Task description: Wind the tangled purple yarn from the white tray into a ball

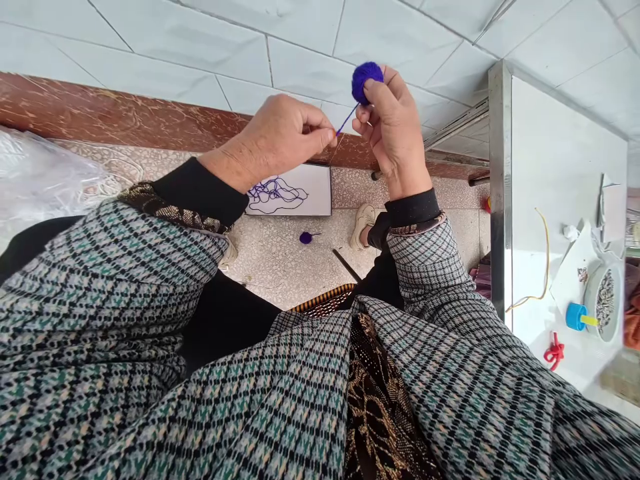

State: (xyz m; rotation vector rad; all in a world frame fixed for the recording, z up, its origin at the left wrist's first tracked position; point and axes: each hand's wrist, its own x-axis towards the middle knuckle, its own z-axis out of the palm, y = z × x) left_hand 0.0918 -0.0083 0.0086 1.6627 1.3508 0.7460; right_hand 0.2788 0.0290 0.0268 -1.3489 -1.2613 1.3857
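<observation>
My right hand is closed on a small ball of purple yarn, with the thumb pressed against its side. From the ball a short taut strand runs down to my left hand, where the thumb and forefinger pinch it. Below my hands, loose purple yarn lies in tangled loops on a white board on the floor; my left wrist hides part of it. A second, smaller purple ball rests on the floor near the board, a short tail sticking out.
At right stands a white table with a metal edge, bearing a bowl, a blue cap-like piece, a red knotted cord and a yellowish cord. Clear plastic bags lie at left. A tiled wall rises ahead.
</observation>
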